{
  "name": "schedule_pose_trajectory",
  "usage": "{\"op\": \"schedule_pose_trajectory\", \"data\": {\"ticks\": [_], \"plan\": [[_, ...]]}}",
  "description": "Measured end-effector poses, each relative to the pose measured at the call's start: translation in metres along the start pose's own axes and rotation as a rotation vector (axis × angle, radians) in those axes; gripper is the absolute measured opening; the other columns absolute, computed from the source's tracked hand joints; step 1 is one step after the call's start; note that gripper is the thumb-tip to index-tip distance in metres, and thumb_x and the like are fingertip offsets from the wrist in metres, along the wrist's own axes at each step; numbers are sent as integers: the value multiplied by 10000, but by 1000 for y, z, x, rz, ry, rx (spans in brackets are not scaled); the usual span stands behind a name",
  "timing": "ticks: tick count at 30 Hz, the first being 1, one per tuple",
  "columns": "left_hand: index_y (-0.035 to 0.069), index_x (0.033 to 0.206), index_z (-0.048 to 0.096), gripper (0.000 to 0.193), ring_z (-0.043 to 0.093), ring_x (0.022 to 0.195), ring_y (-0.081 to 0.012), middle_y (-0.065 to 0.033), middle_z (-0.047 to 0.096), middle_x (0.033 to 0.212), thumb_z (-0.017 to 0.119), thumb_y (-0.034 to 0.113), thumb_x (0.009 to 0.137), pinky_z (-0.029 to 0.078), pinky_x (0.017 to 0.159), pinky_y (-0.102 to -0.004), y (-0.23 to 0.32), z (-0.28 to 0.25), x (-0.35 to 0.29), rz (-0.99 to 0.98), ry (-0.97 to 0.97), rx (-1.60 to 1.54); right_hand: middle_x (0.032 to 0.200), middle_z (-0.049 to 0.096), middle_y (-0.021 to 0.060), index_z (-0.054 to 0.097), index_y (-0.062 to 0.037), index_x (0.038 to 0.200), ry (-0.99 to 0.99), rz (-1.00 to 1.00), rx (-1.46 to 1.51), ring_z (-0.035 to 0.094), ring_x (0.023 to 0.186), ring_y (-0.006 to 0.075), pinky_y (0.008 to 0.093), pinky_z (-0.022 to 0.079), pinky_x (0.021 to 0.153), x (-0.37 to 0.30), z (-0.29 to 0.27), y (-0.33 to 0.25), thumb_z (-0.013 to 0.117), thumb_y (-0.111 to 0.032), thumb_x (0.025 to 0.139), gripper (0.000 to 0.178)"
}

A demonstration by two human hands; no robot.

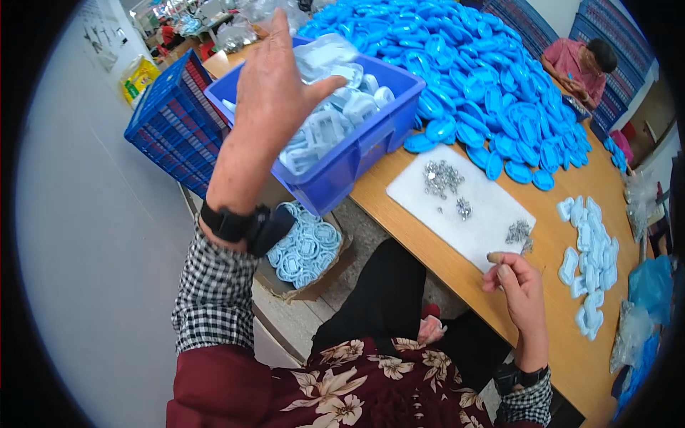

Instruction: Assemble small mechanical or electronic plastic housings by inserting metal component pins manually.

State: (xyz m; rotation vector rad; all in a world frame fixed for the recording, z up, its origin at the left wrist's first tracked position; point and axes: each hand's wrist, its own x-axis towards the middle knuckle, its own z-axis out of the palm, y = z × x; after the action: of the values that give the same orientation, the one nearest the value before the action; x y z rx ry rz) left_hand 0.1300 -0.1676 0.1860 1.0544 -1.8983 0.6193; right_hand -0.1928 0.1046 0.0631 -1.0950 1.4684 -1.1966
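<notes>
My left hand (271,89) is raised over the near left side of a purple-blue plastic bin (367,146), fingers stretched up and thumb out, holding nothing. Pale, frame-like plastic parts (328,132) fill the bin, with a clear plastic bag on top. At the near corner of a white foam-like mat (421,203) is my right hand (522,289), its fingers curled and thumb close to the index finger. A tan cover sits on a fingertip; anything pinched there is too small to make out. Small shiny metal pieces (442,178) lie in little heaps on the mat, one heap (519,232) just beyond my right fingers.
A large pile of bright blue oval parts (492,85) covers the table's far side. Pale blue parts (592,250) lie at right, near plastic bags (631,332). A cardboard box of pale blue rings (307,246) stands below the bin; blue crates (171,114) left. Another person (579,68) sits far right.
</notes>
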Motion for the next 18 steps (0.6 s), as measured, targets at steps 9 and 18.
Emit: {"op": "schedule_pose_trajectory", "data": {"ticks": [9,18], "plan": [[60,1077,696,304,672,843,-300,-115,690,880,763,182,807,532,727,-397,163,-14,-107,146,-483,-1009,856,665,82,636,47,1128,147,-11,-27,630,748,129,257,521,719,-33,-35,15,566,-136,1004,231],[58,1058,719,232,680,852,-332,-145,715,923,721,168,853,547,759,-399,290,19,-103,188,-714,-1309,795,621,9,660,-2,1025,465,-72,-179,560,702,71,233,459,640,-80,-78,15,589,-143,998,160]]}}
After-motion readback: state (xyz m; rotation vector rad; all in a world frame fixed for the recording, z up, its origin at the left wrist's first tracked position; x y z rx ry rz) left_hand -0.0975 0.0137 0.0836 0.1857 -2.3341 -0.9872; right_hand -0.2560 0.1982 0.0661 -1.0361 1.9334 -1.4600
